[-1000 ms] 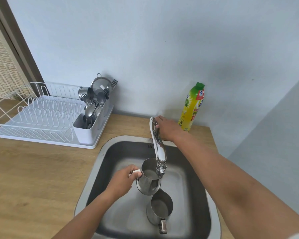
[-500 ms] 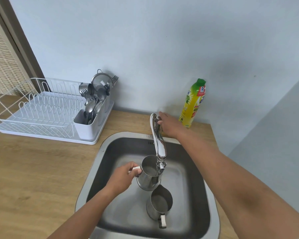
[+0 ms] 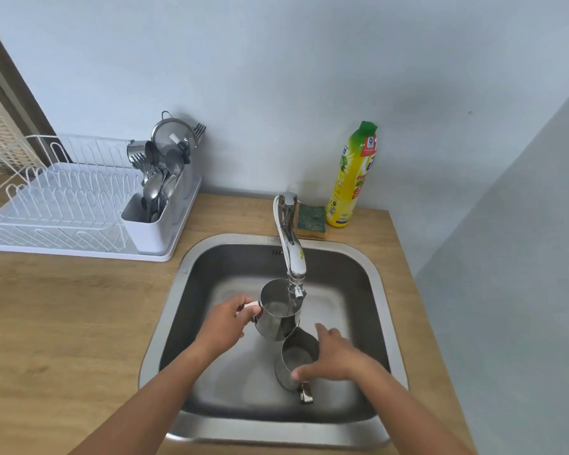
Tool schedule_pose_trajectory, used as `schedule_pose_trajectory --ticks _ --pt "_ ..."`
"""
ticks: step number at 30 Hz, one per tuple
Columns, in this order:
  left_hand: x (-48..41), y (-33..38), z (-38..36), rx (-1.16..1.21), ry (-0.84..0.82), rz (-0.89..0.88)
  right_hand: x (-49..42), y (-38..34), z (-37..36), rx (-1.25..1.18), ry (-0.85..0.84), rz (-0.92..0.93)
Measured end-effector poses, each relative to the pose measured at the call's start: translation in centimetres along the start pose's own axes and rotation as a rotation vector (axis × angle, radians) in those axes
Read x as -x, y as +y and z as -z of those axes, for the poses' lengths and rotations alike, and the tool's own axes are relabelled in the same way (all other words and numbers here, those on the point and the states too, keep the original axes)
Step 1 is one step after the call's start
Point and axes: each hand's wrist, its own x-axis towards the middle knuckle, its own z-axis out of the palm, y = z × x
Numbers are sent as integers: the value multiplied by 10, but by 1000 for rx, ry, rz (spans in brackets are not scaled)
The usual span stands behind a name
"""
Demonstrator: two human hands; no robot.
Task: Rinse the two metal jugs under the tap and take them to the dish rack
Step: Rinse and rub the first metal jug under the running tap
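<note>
My left hand [image 3: 225, 323] grips the white handle of a metal jug [image 3: 274, 318], holding it upright under the spout of the tap [image 3: 291, 254], with water inside it. A second metal jug [image 3: 294, 361] stands on the sink floor just in front, its handle pointing toward me. My right hand [image 3: 334, 357] hovers over that second jug with fingers spread, touching or nearly touching its rim and holding nothing. The white dish rack [image 3: 63, 208] sits on the counter at the left.
The steel sink [image 3: 191, 267] is set in a wooden counter [image 3: 63, 323]. A cutlery holder [image 3: 155, 205] full of spoons and a strainer stands at the rack's right end. A green sponge [image 3: 311, 218] and a yellow dish soap bottle [image 3: 353, 178] stand behind the tap by the wall.
My right hand has left the tap lever and come down over the second jug in the sink. My left hand still holds the first jug under the spout.
</note>
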Motion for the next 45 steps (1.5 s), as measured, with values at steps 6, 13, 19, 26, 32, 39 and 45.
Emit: schedule_pose_trajectory --ticks 6,13,19,26,32,39,45 --pt "-1 -3 -1 11 -5 -1 -8 -8 -52 19 353 21" --pt "-1 -4 -1 42 -16 5 -21 11 -31 -56 379 -1" --pt "-1 -9 -3 54 -63 7 -47 18 12 -83 388 -20" --pt "-1 -10 -5 41 -89 8 -74 15 43 59 469 12" --pt "-1 -10 -6 42 -101 13 -60 5 42 236 700 71" --pt "0 -12 -8 61 -120 42 -28 7 4 -552 176 318" --pt "4 -9 -17 234 -202 118 -31 3 -16 -664 297 304"
